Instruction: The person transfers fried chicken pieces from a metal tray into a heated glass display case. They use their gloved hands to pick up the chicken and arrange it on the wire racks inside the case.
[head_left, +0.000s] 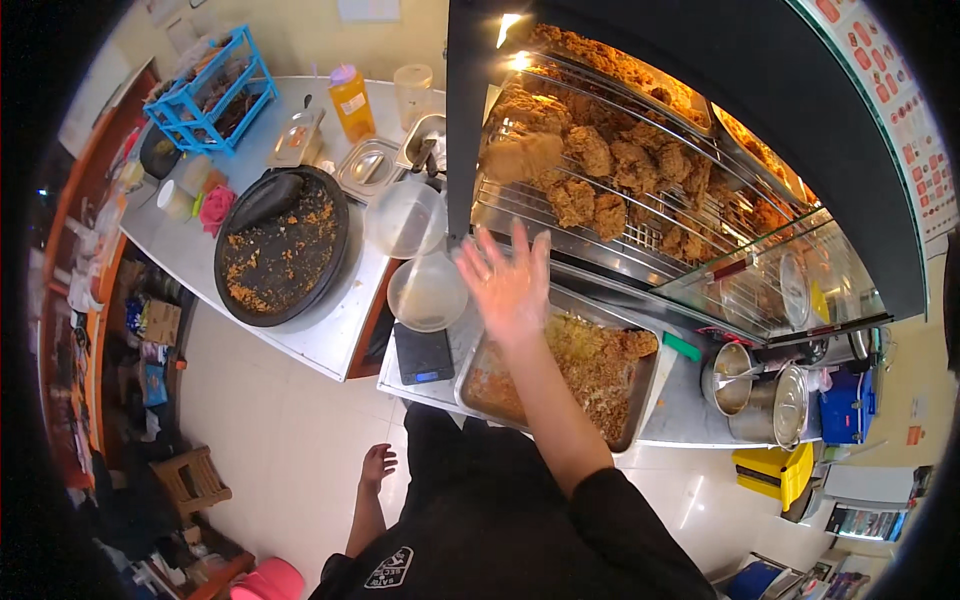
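My right hand (510, 285), slightly blurred, reaches forward with spread fingers and holds nothing. It is over the near edge of a lit display warmer, below fried chicken pieces (589, 150) on a wire rack (517, 199). Under my right forearm lies a metal tray (480, 401) with fried crumbs and a chicken piece (637, 343). My left hand (379, 461) hangs low at my side above the floor, empty, its fingers loosely bent. Left of the tray, a clear plastic bowl (427, 292) rests on a black digital scale (424, 358); another plastic bowl (405, 219) is just behind it.
A large stone mortar (285, 255) with a pestle (266, 202) stands on the left table. Behind are an orange squeeze bottle (352, 105) and a blue rack (217, 97). The warmer's glass door (772, 277) and metal pots (757, 409) are to the right.
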